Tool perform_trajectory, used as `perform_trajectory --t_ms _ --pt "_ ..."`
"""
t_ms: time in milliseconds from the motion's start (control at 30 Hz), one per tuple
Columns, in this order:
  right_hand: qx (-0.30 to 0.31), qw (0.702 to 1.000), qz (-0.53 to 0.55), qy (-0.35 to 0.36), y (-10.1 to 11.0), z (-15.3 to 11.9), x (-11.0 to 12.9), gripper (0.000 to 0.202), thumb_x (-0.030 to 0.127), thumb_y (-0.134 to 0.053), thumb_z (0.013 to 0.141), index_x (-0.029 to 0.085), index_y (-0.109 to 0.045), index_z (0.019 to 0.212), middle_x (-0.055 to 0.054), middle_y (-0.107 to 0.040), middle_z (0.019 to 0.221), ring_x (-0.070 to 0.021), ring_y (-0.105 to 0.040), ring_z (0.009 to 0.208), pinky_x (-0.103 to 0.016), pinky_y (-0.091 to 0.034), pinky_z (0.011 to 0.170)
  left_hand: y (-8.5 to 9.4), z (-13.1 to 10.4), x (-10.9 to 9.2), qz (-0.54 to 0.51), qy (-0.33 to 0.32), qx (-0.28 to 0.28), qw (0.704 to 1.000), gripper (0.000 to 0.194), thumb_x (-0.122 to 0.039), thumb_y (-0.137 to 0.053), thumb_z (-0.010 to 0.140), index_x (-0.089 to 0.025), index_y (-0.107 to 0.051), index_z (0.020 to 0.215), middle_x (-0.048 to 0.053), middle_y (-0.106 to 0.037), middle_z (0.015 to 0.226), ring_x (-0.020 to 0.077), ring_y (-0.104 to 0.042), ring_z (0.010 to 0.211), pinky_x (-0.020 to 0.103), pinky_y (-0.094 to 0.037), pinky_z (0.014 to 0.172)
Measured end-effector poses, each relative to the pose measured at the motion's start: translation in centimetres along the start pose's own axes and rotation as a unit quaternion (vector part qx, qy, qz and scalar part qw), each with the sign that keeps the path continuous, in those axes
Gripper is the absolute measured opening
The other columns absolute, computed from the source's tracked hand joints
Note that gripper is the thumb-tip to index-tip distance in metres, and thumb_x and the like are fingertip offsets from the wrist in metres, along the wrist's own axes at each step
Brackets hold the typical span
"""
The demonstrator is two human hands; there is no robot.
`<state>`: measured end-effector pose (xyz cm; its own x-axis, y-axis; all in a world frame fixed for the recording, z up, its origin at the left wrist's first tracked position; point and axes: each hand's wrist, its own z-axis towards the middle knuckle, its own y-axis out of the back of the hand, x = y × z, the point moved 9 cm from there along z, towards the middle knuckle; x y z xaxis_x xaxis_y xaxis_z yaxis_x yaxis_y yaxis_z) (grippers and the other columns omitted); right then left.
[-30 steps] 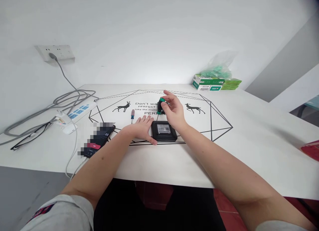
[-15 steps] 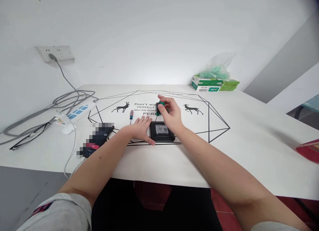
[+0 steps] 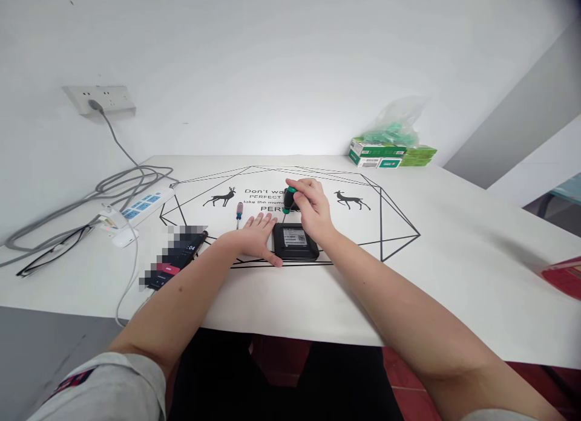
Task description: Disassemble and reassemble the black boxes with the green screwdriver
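Note:
A flat black square device (image 3: 296, 252) with a white label lies on the table in front of me. My left hand (image 3: 259, 238) rests flat with fingers spread, its thumb at the device's left edge. In my right hand (image 3: 314, 209) is a green-and-black screwdriver (image 3: 289, 199), gripped by its handle between thumb and fingers. The screwdriver stands nearly upright, its shaft reaching down to the device's upper left corner. Whether the tip sits in a screw is too small to tell. A second, smaller screwdriver (image 3: 239, 212) with a reddish and blue handle lies just beyond my left hand.
To the left are a phone (image 3: 181, 254), a white power strip (image 3: 147, 207), coiled grey cable (image 3: 113, 184) and eyeglasses (image 3: 53, 251). Green-and-white boxes (image 3: 377, 153) with a plastic bag (image 3: 394, 127) on top stand against the wall. A red object (image 3: 563, 277) sits at the right edge.
My right hand has shifted its fingers around the screwdriver handle, showing more of its black part. The left hand and the device stay in place.

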<state>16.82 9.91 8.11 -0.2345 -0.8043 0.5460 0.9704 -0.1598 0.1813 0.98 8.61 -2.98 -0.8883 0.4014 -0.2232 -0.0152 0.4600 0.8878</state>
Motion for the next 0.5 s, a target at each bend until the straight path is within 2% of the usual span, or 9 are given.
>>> perform_trajectory --t_ms 133,300,400,500 --pt "0.002 1.0 -0.012 0.003 -0.1 0.2 0.2 0.029 0.038 -0.057 0.108 0.033 -0.08 0.125 -0.007 -0.072 0.107 -0.0273 -0.065 0.109 -0.056 -0.055 0.105 0.1 -0.1 -0.1 0.001 0.0 0.0 1.0 0.162 -0.101 -0.066 0.066 -0.014 0.011 0.18 0.016 0.018 0.185 0.0403 0.02 0.171 0.058 0.004 0.14" --pt "-0.011 1.0 -0.004 0.014 -0.1 0.4 0.2 0.023 0.041 -0.07 0.102 0.029 -0.077 0.121 -0.007 -0.071 0.107 -0.0256 -0.068 0.107 -0.049 -0.06 0.095 0.0 -0.1 -0.1 0.007 0.004 0.0 1.0 0.164 -0.104 -0.064 0.064 -0.013 0.011 0.179 0.017 0.019 0.184 0.0399 0.019 0.172 0.057 0.004 0.14" --pt "-0.013 0.999 0.03 -0.01 -0.3 0.3 -0.4 0.025 0.045 -0.076 0.097 0.029 -0.073 0.116 -0.008 -0.072 0.121 -0.0251 -0.07 0.111 -0.045 -0.062 0.089 0.2 -0.1 -0.2 0.008 -0.006 -0.008 1.0 0.164 -0.105 -0.062 0.064 -0.015 0.011 0.179 0.018 0.017 0.185 0.0416 0.017 0.172 0.059 0.002 0.139" --pt "-0.006 0.996 0.073 -0.059 -0.7 -0.1 -1.3 0.031 0.049 -0.079 0.095 0.03 -0.067 0.115 -0.009 -0.073 0.139 -0.0211 -0.072 0.097 -0.044 -0.064 0.084 0.3 -0.1 -0.3 0.008 -0.011 -0.013 1.0 0.165 -0.106 -0.062 0.063 -0.014 0.011 0.179 0.019 0.015 0.185 0.0424 0.016 0.172 0.059 0.001 0.14"
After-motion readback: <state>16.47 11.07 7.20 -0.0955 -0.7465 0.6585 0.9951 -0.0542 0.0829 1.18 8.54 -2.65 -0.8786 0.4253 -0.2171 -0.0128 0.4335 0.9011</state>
